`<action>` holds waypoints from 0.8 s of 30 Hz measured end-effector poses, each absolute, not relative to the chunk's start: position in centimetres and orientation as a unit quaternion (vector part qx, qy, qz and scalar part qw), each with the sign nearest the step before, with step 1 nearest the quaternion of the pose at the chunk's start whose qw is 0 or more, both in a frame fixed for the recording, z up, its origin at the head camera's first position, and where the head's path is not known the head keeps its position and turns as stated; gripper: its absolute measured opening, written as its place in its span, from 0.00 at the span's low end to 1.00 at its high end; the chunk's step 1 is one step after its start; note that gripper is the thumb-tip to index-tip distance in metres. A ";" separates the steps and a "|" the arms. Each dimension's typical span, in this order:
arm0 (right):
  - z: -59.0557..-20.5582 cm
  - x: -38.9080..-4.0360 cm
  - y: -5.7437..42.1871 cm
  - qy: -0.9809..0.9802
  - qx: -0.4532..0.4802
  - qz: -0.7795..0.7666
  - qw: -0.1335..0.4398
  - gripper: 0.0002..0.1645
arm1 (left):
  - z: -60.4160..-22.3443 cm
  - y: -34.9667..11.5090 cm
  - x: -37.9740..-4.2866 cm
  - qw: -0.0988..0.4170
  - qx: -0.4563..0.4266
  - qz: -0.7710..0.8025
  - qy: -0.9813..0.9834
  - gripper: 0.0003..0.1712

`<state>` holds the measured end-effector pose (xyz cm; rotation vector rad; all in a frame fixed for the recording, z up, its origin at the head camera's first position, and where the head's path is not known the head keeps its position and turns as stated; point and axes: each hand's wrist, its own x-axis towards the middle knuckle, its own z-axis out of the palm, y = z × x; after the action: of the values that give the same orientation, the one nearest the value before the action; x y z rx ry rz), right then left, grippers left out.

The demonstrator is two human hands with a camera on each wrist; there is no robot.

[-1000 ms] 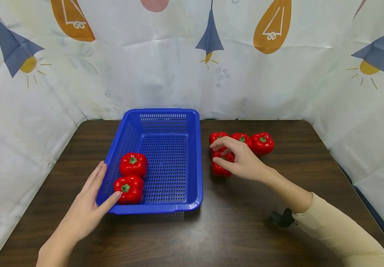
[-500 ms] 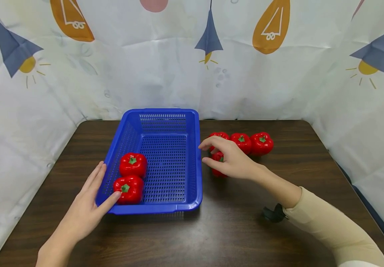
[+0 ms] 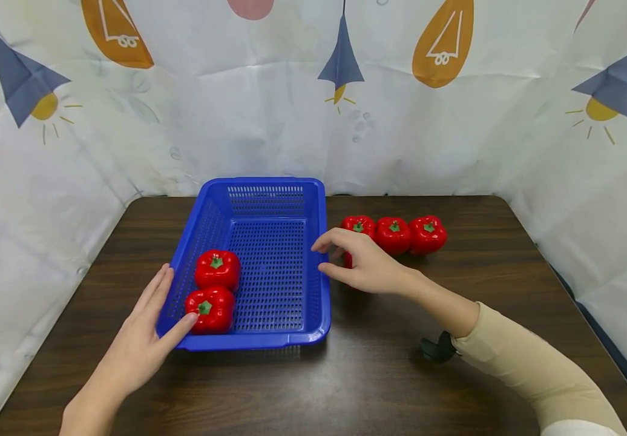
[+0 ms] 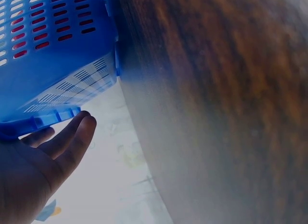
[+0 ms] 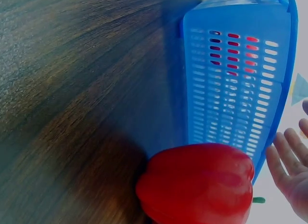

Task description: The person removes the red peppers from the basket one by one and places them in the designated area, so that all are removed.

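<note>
A blue plastic basket (image 3: 275,272) stands on the table, with two red bell peppers (image 3: 218,269) in its near left part. Along its left rim rests my left hand (image 3: 134,348), fingers extended outside and thumb reaching over the edge by the nearer pepper (image 3: 215,318). The left wrist view shows those fingers (image 4: 77,142) against the rim's underside. My right hand (image 3: 365,260) is over the basket's right rim, fingers loosely bent and nothing in them; contact with the rim is unclear. Beneath it, a red bell pepper (image 5: 197,185) is mostly hidden in the head view.
Three more red bell peppers (image 3: 393,235) sit in a row behind the right hand, right of the basket. The dark wooden table (image 3: 313,393) ends at a white patterned curtain (image 3: 428,145) behind and at both sides. A black strap piece (image 3: 437,348) hangs from the right sleeve.
My right hand has moved left, from above the near loose pepper to the basket's right rim, carrying nothing. The left hand, basket and peppers have stayed in place.
</note>
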<state>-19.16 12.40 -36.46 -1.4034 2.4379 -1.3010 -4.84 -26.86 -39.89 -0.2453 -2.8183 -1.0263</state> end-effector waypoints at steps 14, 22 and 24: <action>-36.4 -18.7 10.6 0.765 -0.487 -0.421 0.017 0.13 | -40.0 -26.9 -4.9 0.065 -0.081 -0.345 -0.933 0.52; -36.4 -18.8 9.5 0.751 -0.516 -0.412 0.009 0.12 | -40.1 -27.0 -4.9 0.065 -0.081 -0.345 -0.933 0.52; -36.4 -18.8 9.4 0.750 -0.518 -0.411 0.016 0.12 | -40.1 -27.1 -4.9 0.064 -0.082 -0.345 -0.933 0.52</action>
<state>-18.82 9.36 -36.42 -1.6126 2.3328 -1.2779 -4.92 -27.05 -40.11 -0.2466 -2.8164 -1.0428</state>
